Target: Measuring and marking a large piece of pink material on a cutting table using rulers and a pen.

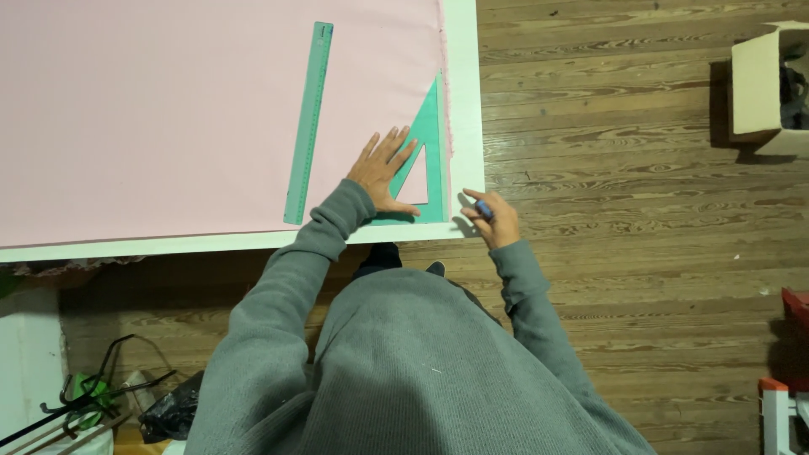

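Observation:
My left hand (383, 167) lies flat with fingers spread on a green set square (431, 135), pressing it onto a large pink sheet (168, 101) near the corner of a white table (466, 101). My right hand (490, 217) is at the table's corner, closed around a small blue object (483, 209), right by the set square's lower corner. A long green ruler (309, 122) lies on the pink sheet to the left of my left hand, untouched.
A wooden floor (624, 168) runs to the right of the table. An open cardboard box (767, 84) stands at the far right. A red and white object (788, 371) is at the lower right. Black bags and a metal frame (109, 396) are at the lower left.

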